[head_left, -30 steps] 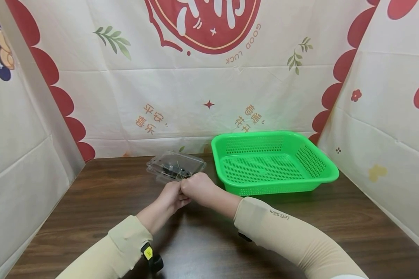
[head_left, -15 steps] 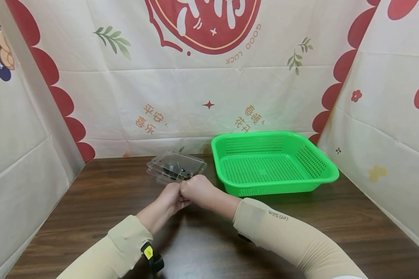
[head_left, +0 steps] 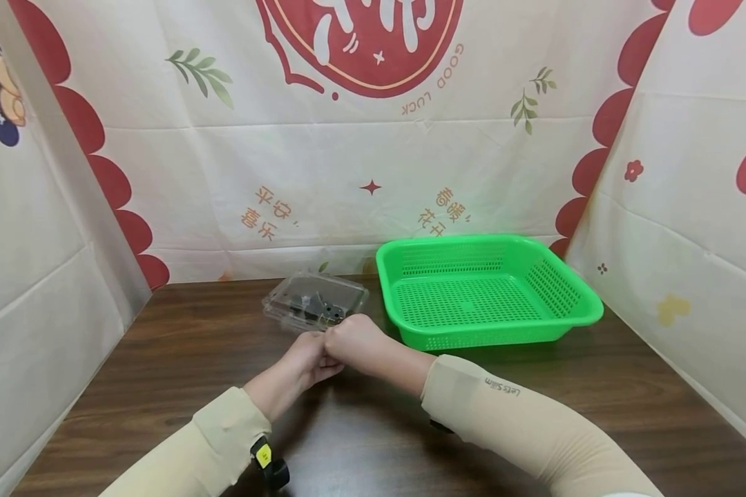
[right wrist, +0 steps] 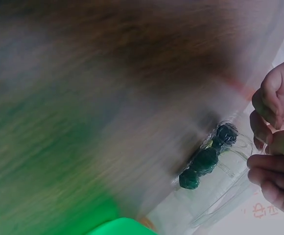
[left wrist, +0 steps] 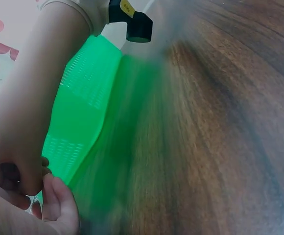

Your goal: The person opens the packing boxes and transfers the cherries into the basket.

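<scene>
A clear plastic box [head_left: 286,298] with a lid sits near the back of the table, left of the green basket. Dark round things [right wrist: 203,160] lie inside it; their kind is not plain. At the box's front edge, my left hand [head_left: 304,359] and right hand [head_left: 362,343] meet knuckle to knuckle. In the right wrist view, curled fingers of both hands pinch the clear plastic edge. The left wrist view shows only a sliver of plastic between my left hand [left wrist: 59,210] and right hand [left wrist: 19,169]. My fingertips are mostly hidden from the head view.
The green plastic basket [head_left: 485,333] with perforated walls stands right of my right hand, near the back. Dark brown wood makes up the tabletop [head_left: 379,435]. A printed white cloth [head_left: 342,152] hangs behind and along both sides.
Both hands have shifted very slightly toward me and to the right, still together at the box's edge. The box has tilted or slid a little with them. The basket has not moved.
</scene>
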Demonstrator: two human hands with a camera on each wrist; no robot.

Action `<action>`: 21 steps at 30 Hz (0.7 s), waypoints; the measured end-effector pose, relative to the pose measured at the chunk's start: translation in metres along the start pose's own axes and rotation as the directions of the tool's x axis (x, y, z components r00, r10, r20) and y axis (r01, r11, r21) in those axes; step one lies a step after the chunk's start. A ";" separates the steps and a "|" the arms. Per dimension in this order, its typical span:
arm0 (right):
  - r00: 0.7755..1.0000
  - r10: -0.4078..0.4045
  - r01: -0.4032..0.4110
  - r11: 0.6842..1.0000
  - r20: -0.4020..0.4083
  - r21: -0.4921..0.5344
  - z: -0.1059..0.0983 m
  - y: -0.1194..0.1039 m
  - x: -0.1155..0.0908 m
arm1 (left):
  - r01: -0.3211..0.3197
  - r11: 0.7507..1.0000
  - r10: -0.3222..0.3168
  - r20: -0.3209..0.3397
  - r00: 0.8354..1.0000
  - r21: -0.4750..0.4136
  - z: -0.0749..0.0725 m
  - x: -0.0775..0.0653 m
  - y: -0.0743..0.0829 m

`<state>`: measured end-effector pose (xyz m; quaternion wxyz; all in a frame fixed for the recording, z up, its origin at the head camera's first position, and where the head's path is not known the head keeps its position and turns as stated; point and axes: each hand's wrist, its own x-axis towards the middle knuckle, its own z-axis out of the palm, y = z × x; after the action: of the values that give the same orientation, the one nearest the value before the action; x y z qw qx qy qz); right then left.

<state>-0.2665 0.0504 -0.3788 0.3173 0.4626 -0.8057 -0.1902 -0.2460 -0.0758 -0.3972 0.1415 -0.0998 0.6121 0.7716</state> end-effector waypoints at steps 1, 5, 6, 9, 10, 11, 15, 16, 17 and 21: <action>1.000 0.001 -0.001 1.000 0.010 -0.001 0.000 0.000 -0.001 | 0.001 1.000 -0.001 0.004 1.000 0.013 0.000 0.000 0.000; 0.999 0.008 -0.007 1.000 0.033 -0.002 0.000 0.002 -0.002 | 0.015 0.999 -0.016 0.018 1.000 0.045 0.000 -0.002 -0.001; 0.999 0.010 -0.010 1.000 0.037 0.002 -0.001 0.003 -0.003 | 0.021 0.999 -0.022 0.020 1.000 0.050 0.000 -0.002 -0.001; 0.999 0.021 -0.021 1.000 0.045 0.016 -0.001 0.005 -0.005 | 0.042 0.997 -0.044 0.025 0.999 0.059 0.000 -0.003 -0.001; 0.999 0.026 -0.027 0.999 0.047 0.022 -0.002 0.006 -0.005 | 0.048 0.997 -0.049 0.027 0.998 0.058 0.000 -0.004 -0.001; 0.998 0.031 -0.032 0.999 0.048 0.026 -0.002 0.007 -0.006 | 0.053 0.997 -0.055 0.030 0.998 0.060 0.000 -0.004 -0.001; 0.998 0.048 -0.049 0.999 0.038 0.021 -0.002 0.009 -0.007 | 0.060 0.996 -0.063 0.041 0.997 0.064 -0.002 -0.005 -0.001; 0.998 0.047 -0.047 0.999 0.030 0.015 -0.002 0.009 -0.008 | 0.061 0.996 -0.064 0.039 0.997 0.066 -0.003 -0.005 0.000; 0.999 0.047 -0.047 0.999 0.020 0.010 -0.001 0.010 -0.008 | 0.062 0.996 -0.065 0.036 0.997 0.065 -0.005 -0.005 0.001; 0.999 0.047 -0.047 0.999 -0.020 -0.013 0.000 0.013 -0.010 | 0.067 0.995 -0.069 0.029 0.997 0.070 -0.014 -0.006 0.004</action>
<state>-0.2709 0.0657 -0.3750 0.3327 0.4434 -0.8119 -0.1834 -0.2418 -0.0905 -0.3950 0.1805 -0.1038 0.6322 0.7463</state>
